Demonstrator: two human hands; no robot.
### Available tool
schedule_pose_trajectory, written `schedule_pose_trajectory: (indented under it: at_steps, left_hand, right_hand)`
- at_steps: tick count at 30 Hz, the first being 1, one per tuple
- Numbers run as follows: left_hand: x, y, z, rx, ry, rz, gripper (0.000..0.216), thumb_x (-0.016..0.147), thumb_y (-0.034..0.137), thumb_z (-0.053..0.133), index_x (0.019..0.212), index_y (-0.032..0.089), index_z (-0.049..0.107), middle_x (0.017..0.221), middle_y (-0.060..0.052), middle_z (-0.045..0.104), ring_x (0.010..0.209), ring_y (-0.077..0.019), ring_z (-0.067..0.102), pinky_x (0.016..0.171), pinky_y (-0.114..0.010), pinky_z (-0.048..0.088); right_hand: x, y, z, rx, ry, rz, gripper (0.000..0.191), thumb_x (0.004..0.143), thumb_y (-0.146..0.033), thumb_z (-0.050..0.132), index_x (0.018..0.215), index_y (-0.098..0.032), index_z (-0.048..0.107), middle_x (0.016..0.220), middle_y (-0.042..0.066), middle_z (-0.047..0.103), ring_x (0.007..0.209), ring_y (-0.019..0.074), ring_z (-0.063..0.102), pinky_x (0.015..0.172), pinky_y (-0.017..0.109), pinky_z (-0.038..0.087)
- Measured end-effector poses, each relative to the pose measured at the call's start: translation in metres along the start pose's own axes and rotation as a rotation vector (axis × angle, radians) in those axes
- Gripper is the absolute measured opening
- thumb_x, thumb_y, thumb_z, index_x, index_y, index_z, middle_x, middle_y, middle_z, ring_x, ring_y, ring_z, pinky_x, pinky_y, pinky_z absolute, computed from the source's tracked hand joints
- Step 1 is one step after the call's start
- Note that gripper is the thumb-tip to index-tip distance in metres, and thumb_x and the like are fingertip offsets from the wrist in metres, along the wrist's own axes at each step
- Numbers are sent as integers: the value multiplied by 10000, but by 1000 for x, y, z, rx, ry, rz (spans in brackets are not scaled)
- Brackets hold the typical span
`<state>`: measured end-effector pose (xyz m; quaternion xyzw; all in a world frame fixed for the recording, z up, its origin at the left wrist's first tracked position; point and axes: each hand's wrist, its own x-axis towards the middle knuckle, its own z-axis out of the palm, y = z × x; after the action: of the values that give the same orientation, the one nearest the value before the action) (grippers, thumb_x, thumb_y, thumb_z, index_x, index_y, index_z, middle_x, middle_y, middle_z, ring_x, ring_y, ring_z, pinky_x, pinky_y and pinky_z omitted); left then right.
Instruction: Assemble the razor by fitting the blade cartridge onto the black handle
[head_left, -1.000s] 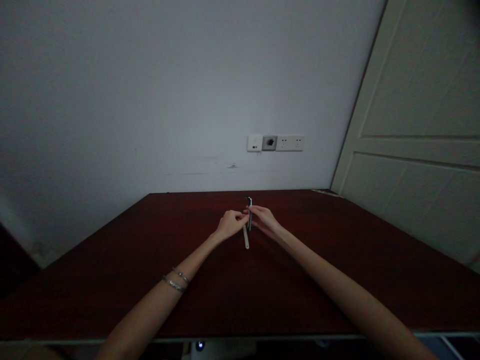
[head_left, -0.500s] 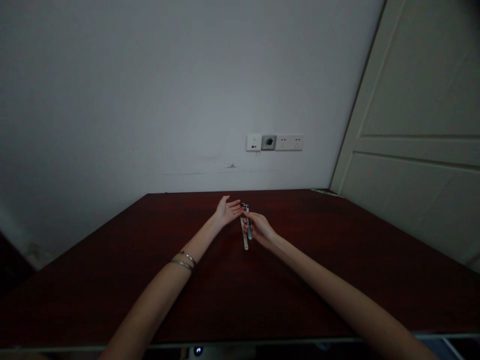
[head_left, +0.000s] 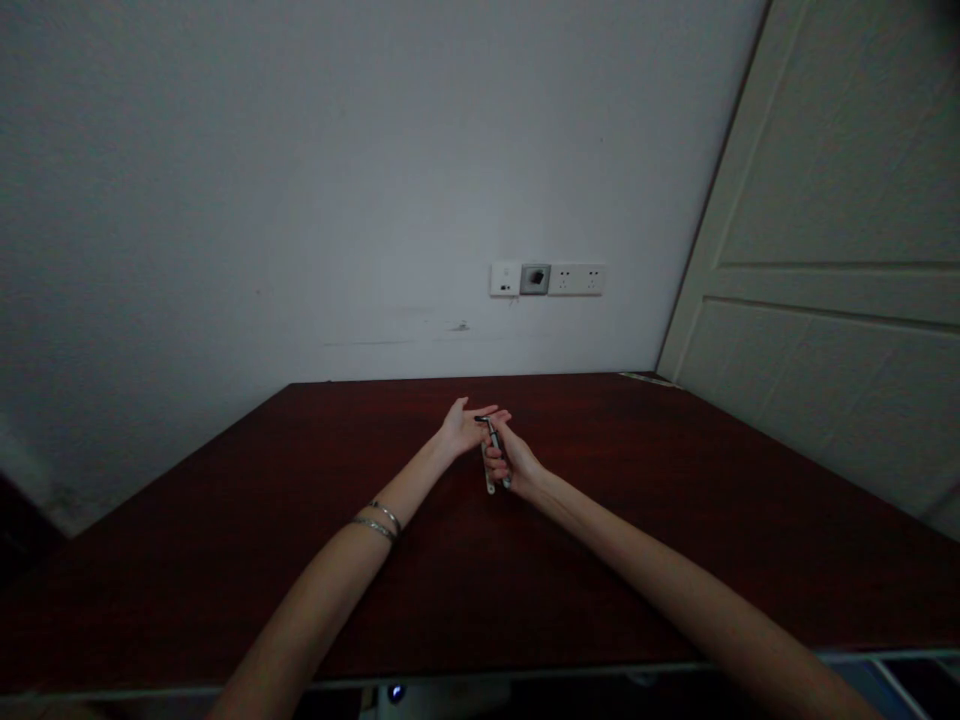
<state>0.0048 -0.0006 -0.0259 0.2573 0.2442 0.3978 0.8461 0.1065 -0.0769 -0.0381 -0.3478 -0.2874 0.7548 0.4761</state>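
My right hand is closed round the handle of a slim tool with a short metal head set crosswise; its exact kind is too small to make out. My left hand is open, palm up, with fingers stretched out behind the tool's head, which appears to rest against or just over the palm. A pale narrow strip with a small hole at its lower end shows beside the handle, partly hidden by my right fingers. Whether the strip is joined to the tool I cannot tell.
Both forearms reach over a dark red wooden table. A pale wall stands behind it, bearing white sockets and a grey socket plate. On the right is a panelled door. Two bracelets circle my left wrist.
My left hand has moved right, so its fingers now reach behind the tool. My right hand has wrapped further round the handle, and the tool's head has tilted left.
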Motion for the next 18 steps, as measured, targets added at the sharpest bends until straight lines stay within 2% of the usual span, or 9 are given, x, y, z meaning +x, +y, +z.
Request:
schedule_pose_trajectory:
  at_steps: [7, 14, 18]
  left_hand:
    - [0, -4, 6, -13, 4, -3, 569, 892, 354, 204, 1243, -71, 344, 1128, -285, 533, 937, -263, 613, 733, -328, 504]
    - [-1, -5, 8, -5, 36, 3, 561, 893, 342, 210, 1201, -89, 393, 1033, -278, 579, 921, -261, 614, 735, -320, 507]
    - [1, -2, 0, 62, 22, 22, 544, 890, 367, 232, 1155, -51, 457, 985, -250, 605, 897, -259, 618, 715, -334, 511]
  right_hand:
    - [2, 1, 0, -37, 49, -25, 401, 880, -455, 370, 606, -165, 409, 390, -93, 309, 280, 9, 189, 273, 113, 110]
    - [1, 4, 1, -102, 90, -69, 388, 844, -475, 442, 613, -165, 414, 392, -97, 321, 278, 4, 199, 267, 113, 117]
    - [3, 5, 0, -107, 54, -93, 378, 838, -485, 447, 636, -165, 430, 395, -98, 327, 280, 8, 210, 272, 118, 126]
